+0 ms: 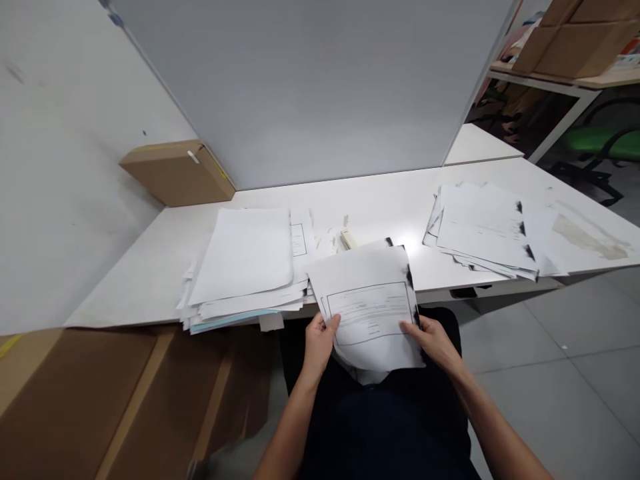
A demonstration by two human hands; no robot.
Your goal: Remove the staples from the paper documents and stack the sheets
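Both hands hold a few printed paper sheets over the table's front edge, above my lap. The top sheet bears a black-framed block of text and dark smudges along its right edge. My left hand pinches the left edge, thumb on top. At the right edge, my right hand grips with its thumb on the print; its other fingers are mostly behind the paper. A thick paper stack lies left of the held sheets. To the right is a looser pile of papers with black-marked edges.
Behind the papers, a small pale block lies on the white table among grey scraps. A grey panel rises at the back. One cardboard box leans at the left wall; larger cardboard boxes stand below left.
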